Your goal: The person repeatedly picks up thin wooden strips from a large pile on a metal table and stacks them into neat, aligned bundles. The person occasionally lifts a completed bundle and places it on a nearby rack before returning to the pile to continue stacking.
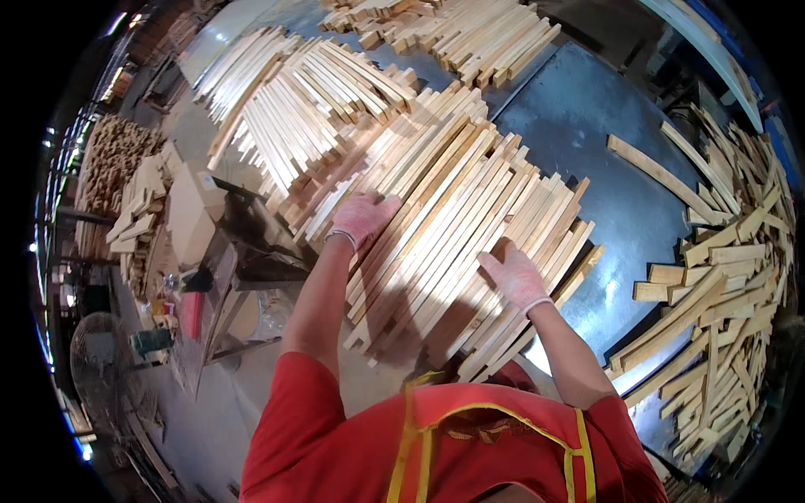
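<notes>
A wide layer of pale wooden strips lies side by side in front of me, slanting from lower left to upper right with uneven ends. My left hand, in a pinkish glove, rests on the left part of the layer, its fingers laid on the strips. On the right part lies my right hand, gloved alike, with its thumb apart from the fingers. Both hands look open, and neither lifts a strip. Some fingertips are hard to make out against the wood.
More strips lie in a fanned pile at the far left and another pile at the back. A dark metal tabletop extends rightward to a heap of loose wood pieces. At left stand a fan and stacked wood.
</notes>
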